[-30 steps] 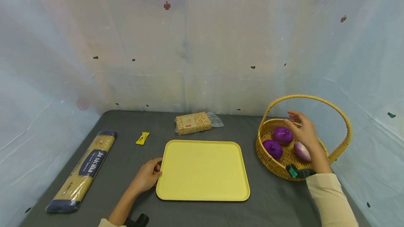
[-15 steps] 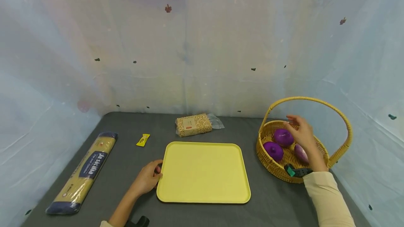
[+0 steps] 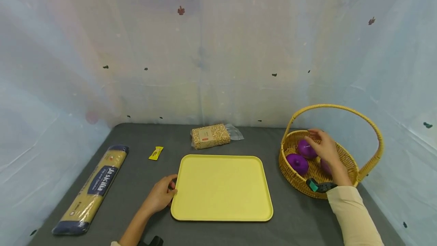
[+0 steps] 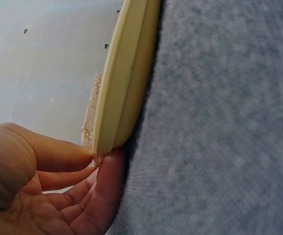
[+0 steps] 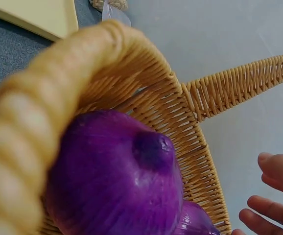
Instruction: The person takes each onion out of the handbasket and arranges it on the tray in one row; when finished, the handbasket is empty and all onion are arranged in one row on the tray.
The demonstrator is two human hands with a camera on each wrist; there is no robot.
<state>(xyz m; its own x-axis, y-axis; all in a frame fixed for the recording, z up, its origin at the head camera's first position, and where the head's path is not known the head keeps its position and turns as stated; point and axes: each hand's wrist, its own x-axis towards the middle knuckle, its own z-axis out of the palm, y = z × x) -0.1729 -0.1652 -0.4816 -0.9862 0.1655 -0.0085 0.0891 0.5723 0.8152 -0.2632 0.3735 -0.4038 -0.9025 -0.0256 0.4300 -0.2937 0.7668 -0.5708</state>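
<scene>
My left hand [image 3: 159, 196] pinches the left rim of a yellow tray [image 3: 222, 187]. In the left wrist view, thumb and fingers of that hand [image 4: 58, 181] hold the tray's edge [image 4: 124, 83] near the grey cloth. On the right stands a wicker basket [image 3: 289, 174] with an arched handle, holding purple onions. My right hand [image 3: 326, 150] hovers over it, its relaxed fingers by the far onion [image 3: 305, 149]. Another onion [image 3: 297, 164] lies nearer the front; a third [image 3: 325, 167] is partly hidden under the wrist. In the right wrist view, the fingers [image 5: 263, 223] are apart from the large onion [image 5: 112, 176].
A long pack of spaghetti [image 3: 92, 191] lies at the left. Behind the tray are a small yellow packet [image 3: 156, 153] and a clear bag of pale grains [image 3: 211, 136]. A light plastic curtain [image 3: 218, 48] hangs behind the grey table [image 3: 143, 170].
My right hand has sunk slightly toward the far onion in the basket. The left hand keeps its hold on the tray's rim.
</scene>
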